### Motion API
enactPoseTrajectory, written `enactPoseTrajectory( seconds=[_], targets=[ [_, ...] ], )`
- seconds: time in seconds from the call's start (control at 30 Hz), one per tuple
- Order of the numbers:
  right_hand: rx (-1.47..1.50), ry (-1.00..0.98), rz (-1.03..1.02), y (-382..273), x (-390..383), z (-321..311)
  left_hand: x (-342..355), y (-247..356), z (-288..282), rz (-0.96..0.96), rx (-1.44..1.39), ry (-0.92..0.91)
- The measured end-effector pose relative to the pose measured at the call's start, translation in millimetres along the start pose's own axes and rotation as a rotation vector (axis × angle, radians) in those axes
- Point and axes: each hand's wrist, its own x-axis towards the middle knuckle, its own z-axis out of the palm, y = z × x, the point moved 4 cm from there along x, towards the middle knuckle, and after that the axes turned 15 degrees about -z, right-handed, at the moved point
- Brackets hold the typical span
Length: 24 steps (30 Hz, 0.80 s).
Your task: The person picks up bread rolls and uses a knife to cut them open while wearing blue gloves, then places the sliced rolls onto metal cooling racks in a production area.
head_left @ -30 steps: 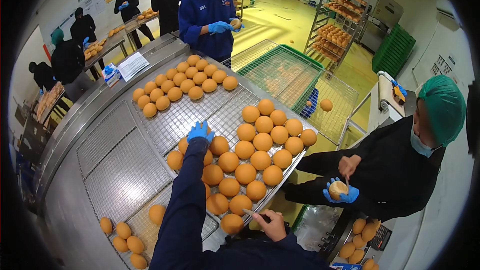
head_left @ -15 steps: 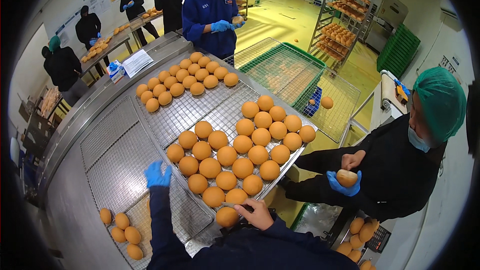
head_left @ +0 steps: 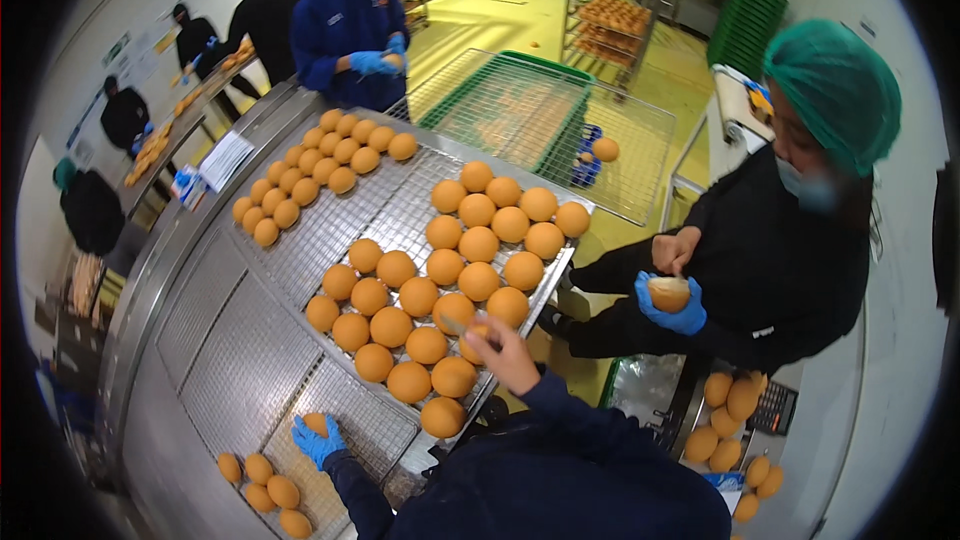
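My left hand (head_left: 320, 443), in a blue glove, is low over the wire rack at the near left. Its fingers curl round a round golden-brown bun (head_left: 315, 423), partly hidden by the glove. My bare right hand (head_left: 508, 358) is closed on a small thin grey tool (head_left: 452, 324), its exact kind unclear. The tool lies over the packed buns (head_left: 427, 345) on the right-hand rack, and the hand partly covers a bun there. Several smaller buns (head_left: 283, 491) lie left of my left hand.
More buns (head_left: 323, 169) fill the rack's far end. Beyond it stands a green crate (head_left: 575, 105) under a wire rack (head_left: 640, 140). At the right, a co-worker in a green hairnet (head_left: 835, 90) holds a bun; another in blue (head_left: 350, 30) stands at the far end.
My left hand has moved nearer and down, and a bun now shows under its fingers. The right hand has moved farther over the buns with the grey tool. The view has shifted.
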Motion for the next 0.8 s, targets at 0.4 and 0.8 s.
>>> enactPoseTrajectory(
  seconds=[0.4, 0.8],
  targets=[
    [-0.135, 0.247, -0.327, -149, 164, -77, 16, 27, 0, 0.033, 0.240, -0.061],
    [-0.048, 0.335, -0.376, -156, 150, -110, 20, 21, 5, 0.113, 0.192, -0.055]
  ],
)
